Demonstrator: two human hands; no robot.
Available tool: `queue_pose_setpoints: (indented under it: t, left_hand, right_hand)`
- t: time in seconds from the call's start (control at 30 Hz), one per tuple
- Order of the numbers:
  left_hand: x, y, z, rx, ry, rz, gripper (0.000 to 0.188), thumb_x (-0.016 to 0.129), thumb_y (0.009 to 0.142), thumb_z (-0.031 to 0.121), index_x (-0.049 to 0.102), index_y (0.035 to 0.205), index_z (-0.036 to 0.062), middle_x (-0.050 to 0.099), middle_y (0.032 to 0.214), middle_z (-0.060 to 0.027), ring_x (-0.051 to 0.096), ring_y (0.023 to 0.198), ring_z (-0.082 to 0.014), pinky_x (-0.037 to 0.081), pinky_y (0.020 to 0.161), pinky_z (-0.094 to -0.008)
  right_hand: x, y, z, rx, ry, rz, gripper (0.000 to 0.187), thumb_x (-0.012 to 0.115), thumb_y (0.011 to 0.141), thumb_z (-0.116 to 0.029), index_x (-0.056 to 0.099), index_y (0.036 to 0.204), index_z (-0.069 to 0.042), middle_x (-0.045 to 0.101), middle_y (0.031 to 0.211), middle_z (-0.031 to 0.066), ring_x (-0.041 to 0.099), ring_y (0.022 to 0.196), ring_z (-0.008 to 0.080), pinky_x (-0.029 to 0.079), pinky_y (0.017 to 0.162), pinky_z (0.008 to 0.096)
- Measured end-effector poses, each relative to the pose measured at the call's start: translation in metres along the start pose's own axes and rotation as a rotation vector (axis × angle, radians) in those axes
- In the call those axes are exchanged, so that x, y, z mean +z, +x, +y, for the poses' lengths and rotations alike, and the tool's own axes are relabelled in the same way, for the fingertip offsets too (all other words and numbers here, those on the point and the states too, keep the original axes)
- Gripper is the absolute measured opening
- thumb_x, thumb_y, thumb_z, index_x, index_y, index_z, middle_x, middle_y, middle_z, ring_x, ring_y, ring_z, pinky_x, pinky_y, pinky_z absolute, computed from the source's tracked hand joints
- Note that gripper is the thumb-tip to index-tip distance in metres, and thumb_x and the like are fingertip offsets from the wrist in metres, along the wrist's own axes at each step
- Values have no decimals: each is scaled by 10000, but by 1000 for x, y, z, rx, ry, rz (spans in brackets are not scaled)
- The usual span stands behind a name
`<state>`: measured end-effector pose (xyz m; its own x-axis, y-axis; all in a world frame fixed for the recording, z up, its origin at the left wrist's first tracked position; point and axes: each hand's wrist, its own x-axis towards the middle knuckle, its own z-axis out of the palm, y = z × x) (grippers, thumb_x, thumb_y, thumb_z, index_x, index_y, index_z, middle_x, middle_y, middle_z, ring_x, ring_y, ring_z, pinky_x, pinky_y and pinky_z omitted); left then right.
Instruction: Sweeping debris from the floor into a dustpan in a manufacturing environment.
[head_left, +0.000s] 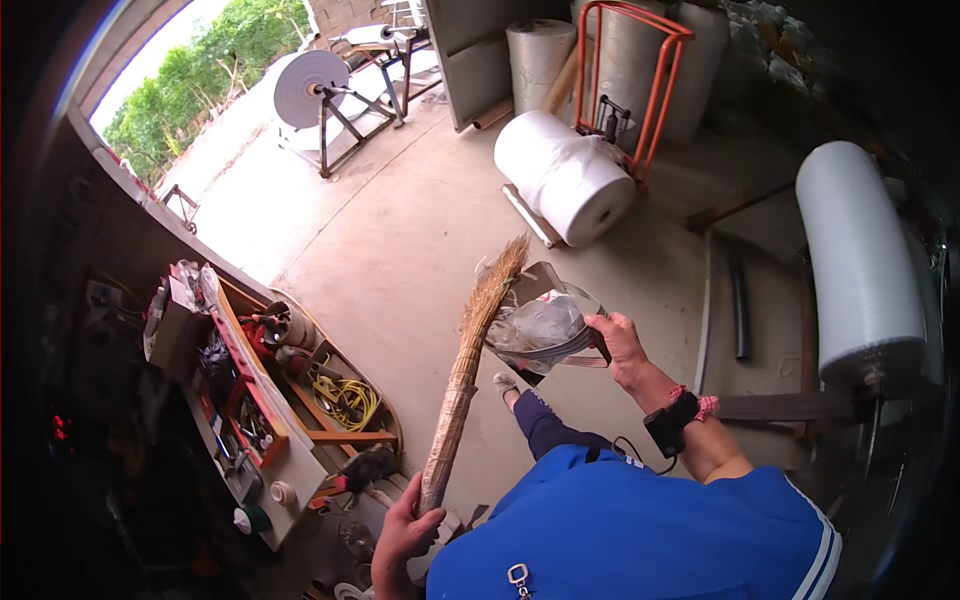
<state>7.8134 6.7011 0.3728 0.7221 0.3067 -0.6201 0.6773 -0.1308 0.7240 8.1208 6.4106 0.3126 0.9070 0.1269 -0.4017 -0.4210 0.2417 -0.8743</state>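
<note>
A straw broom (462,375) slants up from my left hand (405,528), whose fingers are wrapped round the bottom end of its bound handle. The broom's bristles point away from me and lie against the left side of a dustpan (540,283). My right hand (622,348) grips the dustpan by its dark handle and holds it above the floor. Crumpled clear plastic film (542,322) fills the pan; what lies beneath the film is hidden.
A workbench (300,465) with tools and a coiled yellow cable (345,400) stands left. Ahead, a white film roll (560,180) lies by an orange hand truck (655,100). Another large roll (860,260) is mounted at right. A roll on a stand (310,88) is near the doorway.
</note>
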Motion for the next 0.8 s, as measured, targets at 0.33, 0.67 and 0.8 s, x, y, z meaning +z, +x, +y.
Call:
queue_pose_setpoints:
  t: [0.33,0.67,0.8]
  left_hand:
    - [-213,274,123,-65,-368,-137,685,645,723,58,355,1342,100,546,801,-6,499,598,-72,423,530,-220]
    - [-489,526,182,-66,-894,-126,567,574,741,29,393,1278,26,536,767,-91,489,500,-148,436,454,-250]
    - [-621,618,246,-82,-841,-194,573,572,744,40,390,1287,42,525,724,-80,496,496,-144,431,452,-245]
  right_hand:
    - [300,323,0,28,-180,-14,238,633,721,-215,491,763,-28,536,661,35,489,567,112,403,536,256]
    - [586,554,-5,21,-126,-22,195,633,727,-200,507,710,-51,539,636,23,496,556,101,403,530,258]
    - [708,632,-36,-4,-117,38,184,630,730,-192,515,743,-49,550,642,31,502,543,106,408,522,247]
